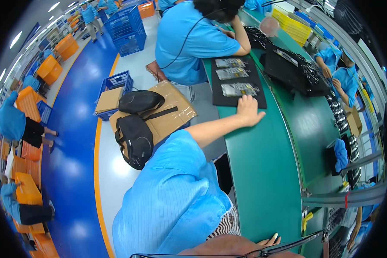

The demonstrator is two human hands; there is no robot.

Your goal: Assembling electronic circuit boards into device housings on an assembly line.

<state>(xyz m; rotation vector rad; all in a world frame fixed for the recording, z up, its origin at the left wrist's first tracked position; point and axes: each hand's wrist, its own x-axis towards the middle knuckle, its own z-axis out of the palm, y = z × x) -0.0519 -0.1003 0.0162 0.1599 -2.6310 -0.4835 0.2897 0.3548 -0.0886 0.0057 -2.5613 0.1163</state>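
Note:
My left arm in a blue sleeve stretches out to a black mat (221, 101) on the green workbench (262, 159). My left hand (248, 112) lies over the mat's near edge, fingers extended and thumb spread, with no object visible in it. Just beyond the fingertips is a flat, silvery part (238, 90) that looks clear-wrapped. Two similar parts, one silvery (232, 73) and one farther off (229, 63), lie behind it on the mat. At the bottom edge, the fingers of my right hand (269, 241) rest outstretched on the bench; the rest of it is hidden.
A co-worker in blue (193, 43) sits beyond the mat, leaning on the bench. Black trays (288, 64) of small dark parts lie to the right, near yellow trays (290, 26). A metal rail (344, 198) crosses at right. Black bags (135, 139) lie on cardboard at left.

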